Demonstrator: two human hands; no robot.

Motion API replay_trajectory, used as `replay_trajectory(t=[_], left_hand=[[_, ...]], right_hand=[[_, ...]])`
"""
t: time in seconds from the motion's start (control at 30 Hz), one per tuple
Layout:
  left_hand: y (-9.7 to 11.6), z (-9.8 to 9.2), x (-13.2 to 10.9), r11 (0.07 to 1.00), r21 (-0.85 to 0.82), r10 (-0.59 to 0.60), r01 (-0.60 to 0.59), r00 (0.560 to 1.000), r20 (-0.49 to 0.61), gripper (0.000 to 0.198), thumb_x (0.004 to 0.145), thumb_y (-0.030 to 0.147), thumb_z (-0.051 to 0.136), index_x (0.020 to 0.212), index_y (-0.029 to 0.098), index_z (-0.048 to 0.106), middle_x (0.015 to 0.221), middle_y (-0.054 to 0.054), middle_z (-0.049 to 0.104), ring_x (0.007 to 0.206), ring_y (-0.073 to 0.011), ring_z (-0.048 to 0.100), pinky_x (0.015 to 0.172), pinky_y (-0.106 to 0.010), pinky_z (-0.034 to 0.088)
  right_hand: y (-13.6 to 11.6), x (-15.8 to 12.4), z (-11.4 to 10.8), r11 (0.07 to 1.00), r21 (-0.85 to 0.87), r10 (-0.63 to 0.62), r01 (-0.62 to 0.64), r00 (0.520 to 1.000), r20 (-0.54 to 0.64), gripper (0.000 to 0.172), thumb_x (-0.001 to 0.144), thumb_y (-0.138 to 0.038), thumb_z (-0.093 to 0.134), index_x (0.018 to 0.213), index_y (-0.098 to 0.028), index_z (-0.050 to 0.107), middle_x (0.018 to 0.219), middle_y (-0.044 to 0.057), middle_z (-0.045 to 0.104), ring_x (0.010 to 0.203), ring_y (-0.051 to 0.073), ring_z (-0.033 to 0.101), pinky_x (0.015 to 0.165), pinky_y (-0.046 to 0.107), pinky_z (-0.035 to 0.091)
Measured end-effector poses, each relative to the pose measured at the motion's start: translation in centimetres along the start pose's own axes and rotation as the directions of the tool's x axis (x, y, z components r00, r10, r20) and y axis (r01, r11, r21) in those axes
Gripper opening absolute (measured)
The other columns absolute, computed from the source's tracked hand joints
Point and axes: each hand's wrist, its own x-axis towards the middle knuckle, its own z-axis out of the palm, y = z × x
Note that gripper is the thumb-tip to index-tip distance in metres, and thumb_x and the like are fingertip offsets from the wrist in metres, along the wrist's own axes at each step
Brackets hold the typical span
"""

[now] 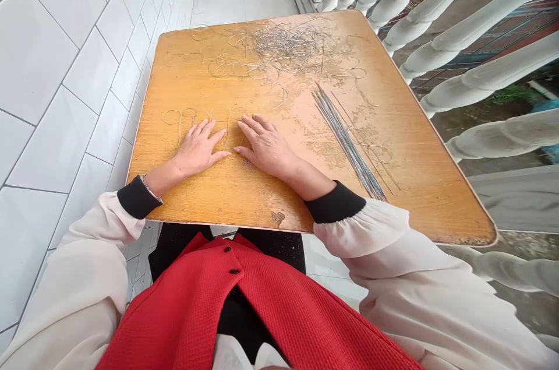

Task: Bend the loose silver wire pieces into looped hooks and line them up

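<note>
Wire loops (177, 117) lie toward the near edge of the wooden tabletop (419, 178) in the head view, with a tangled wire heap (286, 46) toward its far edge and a bundle of straight metal rods (345, 137) on its right side. The wire appears light, thin and springy, liable to snag; a loose end is judged the best place to take hold. Left hand (197, 148) lies flat and open on the tabletop, fingers spread, gripping nothing, just beside the loops. Right hand (266, 147) lies equally open and empty, its fingertips near a single wire strand (227, 131).
</note>
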Motion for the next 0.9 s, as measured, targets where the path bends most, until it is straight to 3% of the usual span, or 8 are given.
replay_trajectory(t=[0.27,0.73,0.9], left_hand=[[0.1,-0.2,-0.3,1.000,0.009,-0.003,0.003,1.000,-0.020,0.066,0.100,0.054,0.054,0.151,0.013,0.053,0.165,-0.021,0.040,0.158,-0.0400,0.031,0.129,-0.053,0.026],[0.5,0.0,0.9,0.998,-0.007,0.068,-0.070,0.988,-0.140,0.062,0.099,0.055,0.054,0.145,0.013,0.058,0.158,-0.022,0.050,0.153,-0.0386,0.041,0.126,-0.055,0.031],[1.1,-0.3,1.2,0.998,-0.035,0.042,-0.050,0.979,-0.199,0.053,0.102,0.048,0.053,0.140,0.013,0.061,0.155,-0.020,0.054,0.151,-0.0370,0.043,0.124,-0.055,0.034]], right_hand=[[-0.4,0.4,0.4,0.999,-0.045,-0.001,0.003,0.999,0.034,0.069,0.103,-0.046,0.046,0.155,-0.001,0.046,0.164,0.023,0.041,0.154,0.039,0.036,0.125,0.056,0.031],[0.5,1.0,0.8,0.998,0.050,-0.022,0.023,0.999,-0.029,0.065,0.098,-0.043,0.055,0.153,-0.009,0.051,0.163,0.020,0.044,0.152,0.039,0.040,0.123,0.059,0.033],[0.7,1.3,-0.1,0.978,0.204,0.092,-0.048,0.973,-0.211,0.042,0.098,-0.032,0.050,0.130,-0.014,0.071,0.140,0.018,0.067,0.131,0.035,0.062,0.114,0.054,0.046]])
